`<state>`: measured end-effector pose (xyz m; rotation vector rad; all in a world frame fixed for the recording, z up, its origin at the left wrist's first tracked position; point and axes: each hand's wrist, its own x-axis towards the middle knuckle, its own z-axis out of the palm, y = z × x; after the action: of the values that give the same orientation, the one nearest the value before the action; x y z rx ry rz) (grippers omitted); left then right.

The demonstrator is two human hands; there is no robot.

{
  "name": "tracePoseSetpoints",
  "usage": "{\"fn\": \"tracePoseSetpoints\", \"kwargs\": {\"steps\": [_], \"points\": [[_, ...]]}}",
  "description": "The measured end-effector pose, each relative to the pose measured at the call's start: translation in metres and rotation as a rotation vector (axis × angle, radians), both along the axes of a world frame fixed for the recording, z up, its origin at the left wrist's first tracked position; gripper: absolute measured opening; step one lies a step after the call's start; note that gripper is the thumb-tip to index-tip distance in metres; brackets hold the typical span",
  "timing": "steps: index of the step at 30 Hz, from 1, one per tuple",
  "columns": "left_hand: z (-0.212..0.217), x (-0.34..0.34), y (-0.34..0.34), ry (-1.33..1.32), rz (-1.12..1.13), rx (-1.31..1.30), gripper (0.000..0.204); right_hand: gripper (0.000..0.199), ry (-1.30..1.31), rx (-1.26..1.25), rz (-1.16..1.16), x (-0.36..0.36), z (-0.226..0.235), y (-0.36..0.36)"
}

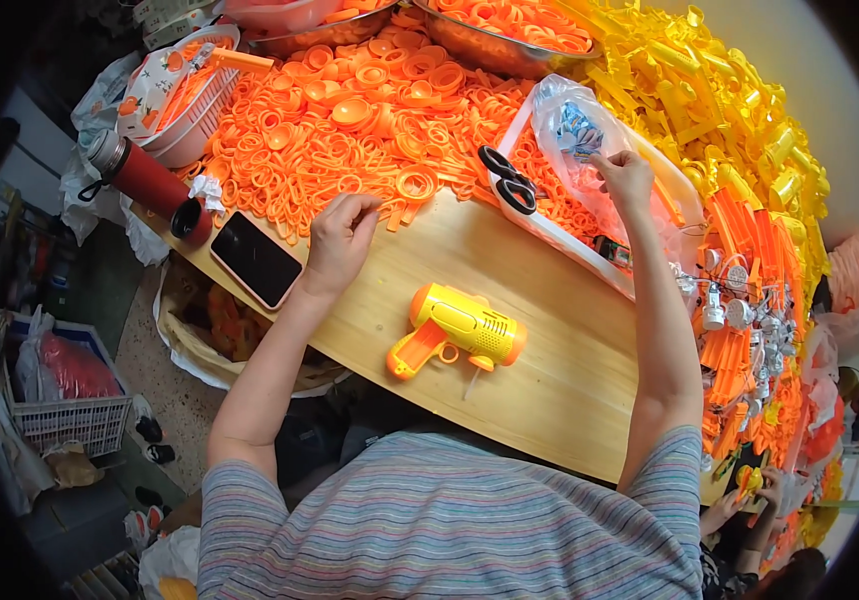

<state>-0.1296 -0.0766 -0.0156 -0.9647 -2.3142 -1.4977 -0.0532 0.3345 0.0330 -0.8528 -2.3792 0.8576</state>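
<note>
A yellow and orange toy bubble gun (465, 325) lies on its side on the wooden table, between my forearms. My left hand (343, 238) is closed, its fingertips together at the near edge of a heap of orange plastic parts (350, 120). Whether a part is pinched in it is hidden. My right hand (626, 180) is closed in a pinch over a clear plastic bag (562, 105) that holds small blue and silver pieces. What its fingertips hold is too small to make out. The bag lies in a white tray (550, 235) of small orange parts.
Black-handled scissors (508, 180) rest on the tray's rim. A phone (255, 260) and a red thermos (140, 175) are at the left. Yellow parts (720, 110) pile up at the far right, wired components (740, 310) nearer. Another person's hands (750, 505) work at the lower right.
</note>
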Motion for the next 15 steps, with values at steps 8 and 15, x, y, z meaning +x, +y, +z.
{"fn": "tracePoseSetpoints", "kwargs": {"steps": [8, 15], "points": [[0.011, 0.013, -0.005, -0.061, 0.009, 0.051, 0.011, 0.022, 0.24, -0.196, -0.033, 0.016, -0.001, 0.004], [0.017, 0.028, 0.002, -0.053, -0.045, 0.082, 0.011, 0.02, 0.227, -0.156, -0.03, 0.023, -0.002, -0.005]]}}
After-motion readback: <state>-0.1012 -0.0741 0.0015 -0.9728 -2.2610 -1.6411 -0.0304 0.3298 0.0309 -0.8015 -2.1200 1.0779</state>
